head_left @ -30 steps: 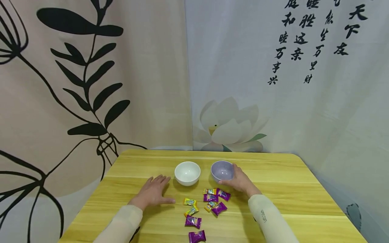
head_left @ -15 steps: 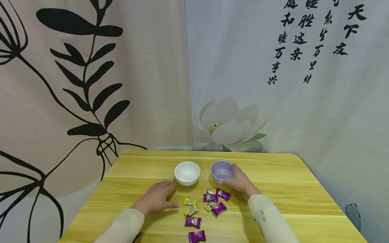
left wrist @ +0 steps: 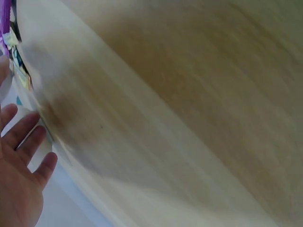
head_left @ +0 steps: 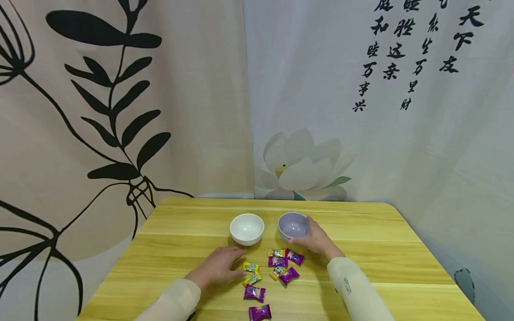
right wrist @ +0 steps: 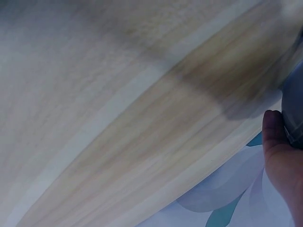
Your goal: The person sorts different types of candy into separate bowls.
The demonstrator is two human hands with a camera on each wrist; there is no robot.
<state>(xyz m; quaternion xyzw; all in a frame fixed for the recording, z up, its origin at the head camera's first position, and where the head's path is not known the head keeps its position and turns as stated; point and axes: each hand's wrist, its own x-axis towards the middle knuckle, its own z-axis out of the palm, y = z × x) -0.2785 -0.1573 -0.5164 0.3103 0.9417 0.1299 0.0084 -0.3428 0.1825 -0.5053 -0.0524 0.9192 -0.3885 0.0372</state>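
Grasping lavender bowl [head_left: 292, 225] with right hand [head_left: 320, 241], left hand [head_left: 218, 266] relaxed, wrapped candies [head_left: 278, 261] between, white bowl [head_left: 246, 229] beyond

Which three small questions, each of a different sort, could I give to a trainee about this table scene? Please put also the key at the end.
1. True or false: in the head view, the white bowl stands to the left of the lavender bowl.

2. Multiple choice: what does the right hand hold?
A) the white bowl
B) nothing
C) the lavender bowl

3. Fill in the colour: the two candies nearest to the left hand are wrapped mainly in ____.

Key: 1. True. 2. C. 3. Yellow.
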